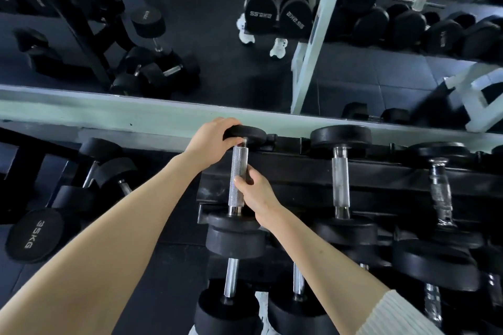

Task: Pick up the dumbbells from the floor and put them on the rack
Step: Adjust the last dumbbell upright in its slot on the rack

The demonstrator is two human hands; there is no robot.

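A dumbbell with a knurled steel handle (237, 171) and black round heads lies across the top tier of the black rack (299, 168), at its left end. My left hand (215, 139) grips the far head (249, 132) of this dumbbell, fingers curled over its rim. My right hand (255, 193) pinches the handle near its middle from the right side. The near head (234, 221) rests on the rack's front rail.
Two more dumbbells (341, 179) (439, 193) lie to the right on the same tier, others on the tier below (231, 277). On the floor at left lie several black dumbbells, one marked 35KG (34, 234). A mirror behind the rack (190, 35) reflects the room.
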